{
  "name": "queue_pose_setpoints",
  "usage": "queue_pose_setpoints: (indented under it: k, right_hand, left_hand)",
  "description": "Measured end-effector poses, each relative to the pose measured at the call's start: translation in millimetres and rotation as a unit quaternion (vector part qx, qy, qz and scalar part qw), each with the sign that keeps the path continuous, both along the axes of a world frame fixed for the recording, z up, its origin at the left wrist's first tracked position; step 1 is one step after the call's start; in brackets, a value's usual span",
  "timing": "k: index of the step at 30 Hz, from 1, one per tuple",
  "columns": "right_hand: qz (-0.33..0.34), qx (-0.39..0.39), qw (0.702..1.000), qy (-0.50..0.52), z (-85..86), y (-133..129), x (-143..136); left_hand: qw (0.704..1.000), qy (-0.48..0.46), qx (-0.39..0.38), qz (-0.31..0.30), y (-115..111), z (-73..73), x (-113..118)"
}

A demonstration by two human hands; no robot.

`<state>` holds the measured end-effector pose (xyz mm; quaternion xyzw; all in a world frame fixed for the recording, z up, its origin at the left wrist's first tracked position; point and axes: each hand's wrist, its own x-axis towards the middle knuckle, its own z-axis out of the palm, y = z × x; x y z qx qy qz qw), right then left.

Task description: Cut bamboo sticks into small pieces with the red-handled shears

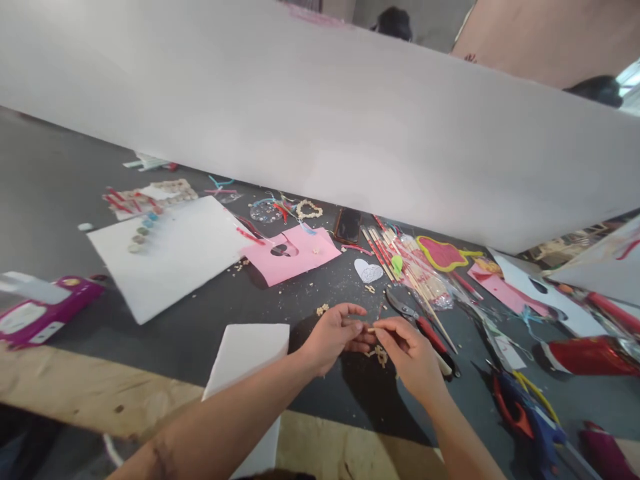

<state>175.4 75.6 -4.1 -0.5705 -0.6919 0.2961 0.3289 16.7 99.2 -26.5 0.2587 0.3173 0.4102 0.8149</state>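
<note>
Wooden stick (371, 330) (tiny) — pinched between both hands' fingers (361, 327), mostly hidden.

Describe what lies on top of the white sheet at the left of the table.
On the white sheet, a short row of small round beads lies near its upper left edge; the rest is bare. The table surface beneath the sheet is covered and cannot be seen.
</note>
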Motion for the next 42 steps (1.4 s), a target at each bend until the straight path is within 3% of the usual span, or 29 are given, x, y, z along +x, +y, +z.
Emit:
queue_pose_setpoints:
  k: [7,14,23,28,33,38,42]
  right_hand:
    - [-0.001,0.024,0.999,-0.023,8.0,-7.5,-6.0]
    - [-0.027,-0.028,0.999,0.020,12.0,-9.1,-5.4]
    - [-0.015,-0.144,0.971,0.189,7.2,8.2,-14.6]
    - [-0.046,-0.165,0.946,0.276,4.9,11.5,-22.7]
    - [-0.053,-0.155,0.945,0.283,9.3,15.2,-28.8]
    - [-0.032,-0.108,0.973,0.203,11.9,19.3,-36.3]
    - [-0.011,-0.031,0.996,0.087,12.6,22.3,-38.8]
  left_hand:
    - [0.996,0.049,0.081,-0.001,-3.0,0.7,3.2]
    - [0.983,0.117,0.128,0.066,-4.0,10.4,5.8]
    - [0.908,0.263,0.316,0.084,-7.5,10.1,3.9]
    - [0.873,0.289,0.367,0.143,-9.5,21.0,-0.1]
    - [0.873,0.284,0.366,0.152,-7.4,23.3,-5.2]
    - [0.877,0.282,0.355,0.159,-3.6,20.8,-11.1]
    - [0.914,0.235,0.293,0.154,0.2,15.5,-12.9]
